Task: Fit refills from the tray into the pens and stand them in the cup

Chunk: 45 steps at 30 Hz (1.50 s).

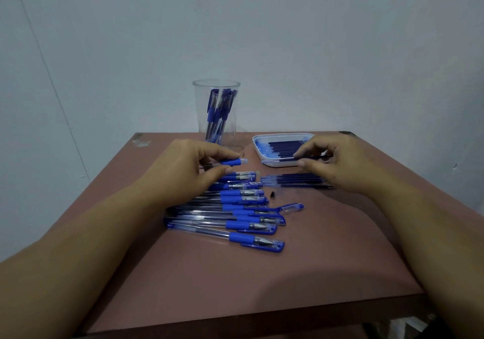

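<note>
Left hand [183,168] first: thumb and fingers are curled round a pen barrel [231,162], held level with its blue grip and open front end pointing right. Right hand [340,165] is across from it, fingertips pinching one dark refill [286,159] that lies level over the near side of the white tray [277,165]. The two hands are apart, with bare table between barrel mouth and refill. Just beneath the right hand, a few loose refills [293,180] lie side by side on the table, in front of the tray. Near them sits a small dark nib cone [272,196], alone, and a little closer to the camera a clear cap with a blue clip [292,207]. Under and in front of the left hand runs a row of capped pens [235,216], clear barrels, blue grips, tips to the right, packed close and partly overlapping; the left wrist covers the far ones. Beyond the left hand stands the clear cup [201,118], upright, with several blue pens [218,110] leaning inside it. More dark refills fill the tray, just right of the cup. All of it rests on a reddish-brown table [262,286] with a chipped far-left corner, against a pale wall [314,50].
</note>
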{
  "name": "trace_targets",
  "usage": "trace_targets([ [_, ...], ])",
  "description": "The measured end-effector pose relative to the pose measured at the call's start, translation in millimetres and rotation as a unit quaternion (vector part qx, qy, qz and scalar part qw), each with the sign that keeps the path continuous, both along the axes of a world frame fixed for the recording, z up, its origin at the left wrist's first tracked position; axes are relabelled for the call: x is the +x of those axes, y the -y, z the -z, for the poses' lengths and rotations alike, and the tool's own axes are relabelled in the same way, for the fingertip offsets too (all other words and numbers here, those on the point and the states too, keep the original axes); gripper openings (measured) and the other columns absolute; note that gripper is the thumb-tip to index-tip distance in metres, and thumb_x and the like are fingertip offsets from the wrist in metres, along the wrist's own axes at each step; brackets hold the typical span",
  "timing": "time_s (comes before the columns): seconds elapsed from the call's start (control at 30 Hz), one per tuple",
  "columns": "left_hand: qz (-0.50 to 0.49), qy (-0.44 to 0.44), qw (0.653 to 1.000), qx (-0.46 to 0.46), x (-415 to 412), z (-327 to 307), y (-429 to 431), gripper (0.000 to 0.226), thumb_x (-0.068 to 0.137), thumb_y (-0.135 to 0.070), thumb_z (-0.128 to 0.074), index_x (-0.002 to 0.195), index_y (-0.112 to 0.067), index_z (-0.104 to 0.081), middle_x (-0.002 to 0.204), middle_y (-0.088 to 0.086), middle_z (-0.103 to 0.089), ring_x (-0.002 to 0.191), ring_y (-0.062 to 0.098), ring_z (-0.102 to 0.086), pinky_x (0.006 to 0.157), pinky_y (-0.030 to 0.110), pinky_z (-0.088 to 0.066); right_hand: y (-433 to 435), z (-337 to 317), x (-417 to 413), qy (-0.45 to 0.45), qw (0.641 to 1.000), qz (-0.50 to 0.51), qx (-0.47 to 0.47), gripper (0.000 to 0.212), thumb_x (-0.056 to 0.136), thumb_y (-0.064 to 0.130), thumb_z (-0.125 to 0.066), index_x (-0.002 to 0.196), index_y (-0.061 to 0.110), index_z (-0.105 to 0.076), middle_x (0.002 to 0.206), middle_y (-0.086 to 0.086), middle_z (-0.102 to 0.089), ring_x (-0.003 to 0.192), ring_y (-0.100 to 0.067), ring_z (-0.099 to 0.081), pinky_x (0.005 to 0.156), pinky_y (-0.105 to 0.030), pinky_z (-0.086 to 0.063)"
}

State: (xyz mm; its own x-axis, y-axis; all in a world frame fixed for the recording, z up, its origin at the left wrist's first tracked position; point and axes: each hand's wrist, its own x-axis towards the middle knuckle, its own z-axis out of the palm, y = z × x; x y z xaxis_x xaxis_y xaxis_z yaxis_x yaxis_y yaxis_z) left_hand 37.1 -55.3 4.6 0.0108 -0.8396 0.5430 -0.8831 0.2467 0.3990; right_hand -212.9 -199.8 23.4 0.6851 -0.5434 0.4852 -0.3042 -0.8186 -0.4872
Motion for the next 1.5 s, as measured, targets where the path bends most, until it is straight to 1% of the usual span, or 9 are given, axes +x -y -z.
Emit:
trace_targets([
  [0.17,0.005,0.003,1.000,-0.002,-1.3,-0.7,-0.2,0.033,0.085,-0.030,-0.072,0.101,-0.056,-0.061,0.079,-0.051,-0.055,0.079,0.004,-0.061,0.065,0.009,-0.047,10.7,7.9,-1.2,-0.037,0.999,0.024,0.003,0.010,0.085,0.010,-0.073,0.089,0.020,-0.073,0.080,0.017,-0.065,0.074,0.012,-0.057,0.065,-0.002,-0.038],
  [0.37,-0.006,0.001,1.000,-0.007,0.9,1.2,0.7,0.029,0.084,-0.030,-0.073,0.107,-0.048,-0.068,0.076,-0.049,-0.055,0.078,0.000,-0.062,0.065,0.006,-0.044,23.1,18.5,2.6,-0.068,0.997,0.016,0.026,0.015,0.083,0.011,-0.074,0.085,0.027,-0.073,0.087,0.010,-0.071,0.081,0.000,-0.063,0.074,-0.006,-0.043],
  [0.53,-0.013,-0.006,1.000,-0.008,-0.5,0.5,-0.3,0.030,0.085,-0.030,-0.073,0.105,-0.051,-0.066,0.076,-0.043,-0.058,0.079,-0.004,-0.062,0.064,0.004,-0.042,28.0,20.9,3.3,-0.086,0.996,0.018,0.020,0.017,0.083,0.016,-0.076,0.084,0.032,-0.071,0.086,0.016,-0.067,0.080,0.010,-0.059,0.070,-0.005,-0.040],
  [0.7,-0.022,0.009,1.000,-0.002,0.4,-0.2,-1.3,0.027,0.085,-0.028,-0.073,0.110,-0.037,-0.072,0.072,-0.057,-0.048,0.080,-0.011,-0.059,0.063,0.001,-0.039,30.4,2.1,0.5,-0.064,0.997,0.043,-0.005,0.009,0.086,0.022,-0.073,0.088,0.031,-0.071,0.088,0.015,-0.064,0.082,0.010,-0.054,0.068,-0.003,-0.037],
  [0.83,-0.025,0.019,0.999,-0.018,0.3,-1.6,-4.3,0.028,0.084,-0.027,-0.074,0.111,-0.033,-0.073,0.066,-0.050,-0.051,0.076,-0.015,-0.058,0.062,0.000,-0.039,54.3,-21.9,11.6,-0.131,0.989,0.064,-0.005,0.012,0.089,0.031,-0.068,0.091,0.043,-0.066,0.098,0.019,-0.064,0.092,0.000,-0.055,0.072,-0.018,-0.039],
  [0.97,-0.030,0.019,0.999,-0.018,-0.6,-4.0,-5.8,0.028,0.084,-0.026,-0.074,0.111,-0.033,-0.073,0.072,-0.045,-0.048,0.071,-0.018,-0.056,0.060,0.000,-0.039,79.4,-29.6,32.4,-0.209,0.975,0.067,0.021,0.016,0.084,0.031,-0.075,0.098,0.035,-0.071,0.104,0.013,-0.066,0.093,-0.005,-0.056,0.073,-0.023,-0.040],
  [1.17,-0.034,0.033,0.999,-0.006,-0.3,-5.2,-4.9,0.029,0.085,-0.034,-0.070,0.113,-0.041,-0.070,0.075,-0.042,-0.051,0.076,-0.010,-0.060,0.061,0.005,-0.043,97.8,-22.2,47.4,-0.296,0.952,0.058,0.057,0.032,0.080,0.029,-0.078,0.111,0.034,-0.071,0.096,0.024,-0.055,0.089,0.000,-0.051,0.082,-0.023,-0.038],
  [1.27,-0.036,0.031,0.999,0.004,0.8,-3.5,-3.2,0.029,0.086,-0.034,-0.069,0.113,-0.044,-0.069,0.074,-0.042,-0.051,0.080,-0.007,-0.061,0.067,0.009,-0.043,103.7,-16.5,47.2,-0.294,0.953,0.038,0.052,0.023,0.084,0.024,-0.076,0.104,0.034,-0.073,0.098,0.022,-0.061,0.089,0.003,-0.054,0.075,-0.014,-0.039],
  [1.5,-0.033,0.021,0.999,0.007,-1.6,-2.8,-2.7,0.029,0.086,-0.027,-0.072,0.111,-0.040,-0.069,0.073,-0.038,-0.050,0.072,-0.019,-0.055,0.062,0.001,-0.040,102.3,-14.3,47.1,-0.274,0.960,0.024,0.050,0.009,0.086,0.025,-0.074,0.087,0.033,-0.072,0.088,0.019,-0.067,0.086,0.002,-0.060,0.073,-0.017,-0.042],
])
